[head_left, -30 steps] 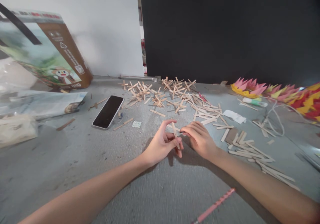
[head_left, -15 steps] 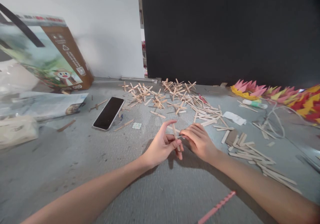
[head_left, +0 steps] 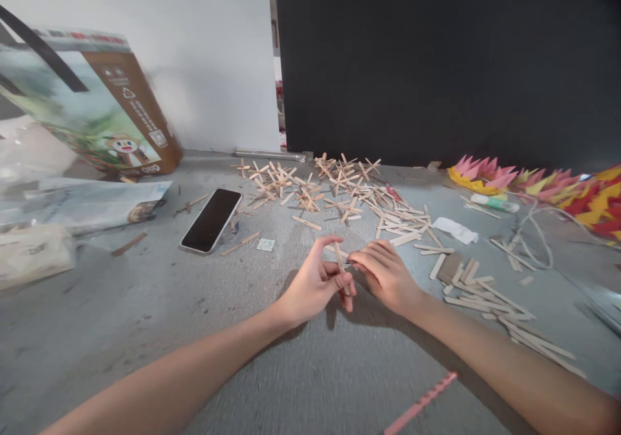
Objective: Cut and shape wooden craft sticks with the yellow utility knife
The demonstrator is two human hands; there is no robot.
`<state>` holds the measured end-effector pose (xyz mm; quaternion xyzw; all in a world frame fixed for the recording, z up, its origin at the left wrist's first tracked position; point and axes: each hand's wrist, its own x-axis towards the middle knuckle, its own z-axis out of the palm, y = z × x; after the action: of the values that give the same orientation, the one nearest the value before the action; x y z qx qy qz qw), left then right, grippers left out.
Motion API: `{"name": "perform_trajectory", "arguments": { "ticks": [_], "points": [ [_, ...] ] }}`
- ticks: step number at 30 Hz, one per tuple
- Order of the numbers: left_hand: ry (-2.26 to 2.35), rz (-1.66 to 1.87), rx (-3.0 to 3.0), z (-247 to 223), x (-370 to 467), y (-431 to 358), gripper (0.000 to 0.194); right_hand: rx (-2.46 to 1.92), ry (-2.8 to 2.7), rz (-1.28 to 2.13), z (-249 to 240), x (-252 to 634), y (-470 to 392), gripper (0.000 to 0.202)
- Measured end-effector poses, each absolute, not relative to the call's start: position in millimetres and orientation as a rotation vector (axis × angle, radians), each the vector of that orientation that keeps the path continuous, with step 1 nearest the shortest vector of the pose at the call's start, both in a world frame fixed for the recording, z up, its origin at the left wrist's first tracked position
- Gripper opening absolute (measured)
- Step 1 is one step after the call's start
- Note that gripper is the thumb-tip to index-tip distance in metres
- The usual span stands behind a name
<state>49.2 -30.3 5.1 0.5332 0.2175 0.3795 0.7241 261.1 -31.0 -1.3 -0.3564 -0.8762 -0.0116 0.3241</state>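
Note:
Between my two hands, near the middle of the grey table, are crossed wooden sticks (head_left: pixel 339 258). The upright stick is held at both ends by the fingers of my left hand (head_left: pixel 315 282); the other stick slants behind it toward the right. My right hand (head_left: pixel 385 273) is closed in a pinch at the right side of the crossing, its thumb and forefinger together around something small and dark that I cannot make out. Beyond the hands lies a pile of crossed sticks (head_left: pixel 310 196), and loose sticks (head_left: pixel 485 302) lie to the right.
A black phone (head_left: pixel 211 220) lies at the left, with a printed bag (head_left: pixel 121 105) behind it. A pink strip (head_left: pixel 421 403) lies near the front edge. White cable (head_left: pixel 536 228), a glue stick (head_left: pixel 495 202) and folded coloured paper (head_left: pixel 485 175) are at the right.

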Motion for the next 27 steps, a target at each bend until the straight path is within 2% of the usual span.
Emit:
{"name": "perform_trajectory", "arguments": {
  "ticks": [15, 27],
  "points": [
    [0.509, 0.856, 1.212, 3.9, 50.1, -30.2, 0.049, -0.935, -2.329, -0.117, -0.9, 257.4, -32.1, 0.02],
    [0.524, 0.839, 1.245, 4.3, 49.8, -29.5, 0.055, -0.956, -2.363, -0.129, -4.2, 260.0, -30.7, 0.022]
  ]
}}
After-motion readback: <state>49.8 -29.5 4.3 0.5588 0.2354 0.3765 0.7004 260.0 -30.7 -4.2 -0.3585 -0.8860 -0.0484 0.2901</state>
